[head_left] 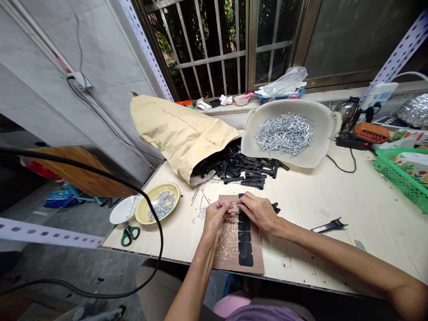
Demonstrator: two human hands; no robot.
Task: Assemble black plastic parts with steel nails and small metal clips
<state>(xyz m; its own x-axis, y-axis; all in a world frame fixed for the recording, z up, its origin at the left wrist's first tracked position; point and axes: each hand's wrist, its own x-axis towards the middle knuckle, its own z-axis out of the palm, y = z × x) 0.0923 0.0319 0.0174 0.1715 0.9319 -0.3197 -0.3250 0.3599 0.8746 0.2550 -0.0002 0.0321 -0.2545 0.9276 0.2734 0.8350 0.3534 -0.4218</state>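
Pale wooden tabletop supports your brown rectangular board; above it, your left hand and right hand apparently pinch a thin silver metal pin. Aligning seems underway, calling for steady fingertips.

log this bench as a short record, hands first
left hand: fingers pinched on a thin metal piece
right hand: fingers at the same piece
under hands: board with black pads
sack: on its side, black parts at its mouth
basin: holds metal pins
yellow bowl: holds small metal bits
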